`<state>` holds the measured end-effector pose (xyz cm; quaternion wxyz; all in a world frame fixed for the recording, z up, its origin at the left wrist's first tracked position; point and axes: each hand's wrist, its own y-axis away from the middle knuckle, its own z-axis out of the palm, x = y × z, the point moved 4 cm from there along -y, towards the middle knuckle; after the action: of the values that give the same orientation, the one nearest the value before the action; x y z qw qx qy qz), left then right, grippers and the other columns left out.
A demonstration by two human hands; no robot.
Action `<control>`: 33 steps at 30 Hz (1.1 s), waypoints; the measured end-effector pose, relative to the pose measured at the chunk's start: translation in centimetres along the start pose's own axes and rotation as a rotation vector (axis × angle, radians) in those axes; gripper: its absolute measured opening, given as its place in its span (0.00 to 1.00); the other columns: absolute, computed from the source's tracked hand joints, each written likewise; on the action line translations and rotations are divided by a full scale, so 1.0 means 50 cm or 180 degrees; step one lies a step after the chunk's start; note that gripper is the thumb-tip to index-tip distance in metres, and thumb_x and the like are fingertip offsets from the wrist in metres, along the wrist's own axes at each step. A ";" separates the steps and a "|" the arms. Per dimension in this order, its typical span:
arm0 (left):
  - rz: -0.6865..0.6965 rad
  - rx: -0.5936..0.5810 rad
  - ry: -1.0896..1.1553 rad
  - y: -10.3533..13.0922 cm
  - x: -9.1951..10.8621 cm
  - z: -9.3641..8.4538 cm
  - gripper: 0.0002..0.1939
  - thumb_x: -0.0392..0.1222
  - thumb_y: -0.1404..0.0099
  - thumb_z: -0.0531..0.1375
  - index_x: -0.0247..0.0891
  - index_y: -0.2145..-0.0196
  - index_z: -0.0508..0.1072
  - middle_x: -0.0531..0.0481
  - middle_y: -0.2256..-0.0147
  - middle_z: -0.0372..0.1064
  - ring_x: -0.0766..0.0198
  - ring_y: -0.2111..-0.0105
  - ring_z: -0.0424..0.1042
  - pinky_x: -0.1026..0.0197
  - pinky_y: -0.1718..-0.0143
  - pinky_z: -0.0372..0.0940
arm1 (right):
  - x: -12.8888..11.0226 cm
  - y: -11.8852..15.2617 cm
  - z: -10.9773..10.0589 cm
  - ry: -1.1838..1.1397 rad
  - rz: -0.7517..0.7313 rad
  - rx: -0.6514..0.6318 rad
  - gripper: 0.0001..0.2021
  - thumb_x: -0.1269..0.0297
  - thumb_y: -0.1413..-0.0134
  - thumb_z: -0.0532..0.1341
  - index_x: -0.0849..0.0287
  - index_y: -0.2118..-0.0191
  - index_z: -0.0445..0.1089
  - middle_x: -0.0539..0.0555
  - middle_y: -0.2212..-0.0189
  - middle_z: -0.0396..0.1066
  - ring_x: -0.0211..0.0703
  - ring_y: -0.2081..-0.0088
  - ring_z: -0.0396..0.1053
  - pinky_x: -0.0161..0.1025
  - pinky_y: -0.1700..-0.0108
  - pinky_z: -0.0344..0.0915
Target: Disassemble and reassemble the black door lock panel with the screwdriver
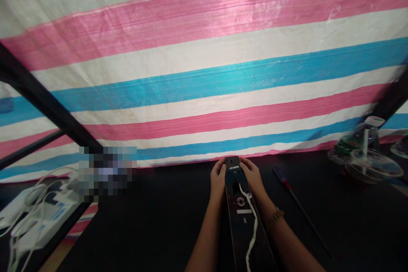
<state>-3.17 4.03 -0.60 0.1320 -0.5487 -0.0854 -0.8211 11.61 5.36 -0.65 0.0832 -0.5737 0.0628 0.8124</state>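
A long dark metal device (244,225) lies on the black table, its near end running out of the bottom of the view. A white cable (255,225) comes out of an opening near its far end and trails along its face. My left hand (218,177) grips the far end on the left edge, fingers wrapped against the side. On the right edge, my right hand (253,174) holds the same end, thumb near the top corner. To the right of my right hand lies a long screwdriver (301,208) with a purple and red handle.
Clear plastic containers and a bottle (366,144) stand at the right back of the black table (153,221). White power strips with tangled cables (47,221) lie at the left beside a black frame bar (51,102). A striped sheet (204,68) hangs behind the table.
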 end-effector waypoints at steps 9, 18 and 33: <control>-0.0202 0.0203 0.0314 0.003 -0.002 0.010 0.19 0.42 0.45 0.69 0.37 0.56 0.75 0.38 0.52 0.75 0.51 0.50 0.74 0.51 0.46 0.65 | -0.011 0.006 0.005 -0.0065 -0.0042 -0.0028 0.17 0.56 0.58 0.67 0.59 0.61 0.77 0.56 0.63 0.79 0.51 0.61 0.75 0.46 0.54 0.69; -0.0091 -0.0039 0.0308 0.009 0.008 0.020 0.20 0.45 0.41 0.63 0.39 0.51 0.73 0.43 0.48 0.73 0.53 0.46 0.70 0.55 0.45 0.64 | -0.021 0.016 0.015 -0.0427 0.0055 -0.0167 0.25 0.45 0.56 0.67 0.56 0.55 0.75 0.56 0.58 0.78 0.52 0.58 0.75 0.45 0.55 0.69; -0.0286 -0.0348 0.0602 0.039 0.031 0.035 0.28 0.60 0.45 0.65 0.33 0.57 0.77 0.42 0.60 0.77 0.53 0.58 0.75 0.55 0.56 0.67 | -0.059 0.039 0.028 0.0005 -0.0054 -0.0520 0.28 0.37 0.55 0.64 0.61 0.63 0.78 0.56 0.65 0.79 0.53 0.61 0.74 0.41 0.59 0.68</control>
<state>-1.60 2.47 1.48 0.0725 -0.4707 -0.0522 -0.8778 10.87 3.55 2.64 0.0429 -0.5797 -0.0085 0.8137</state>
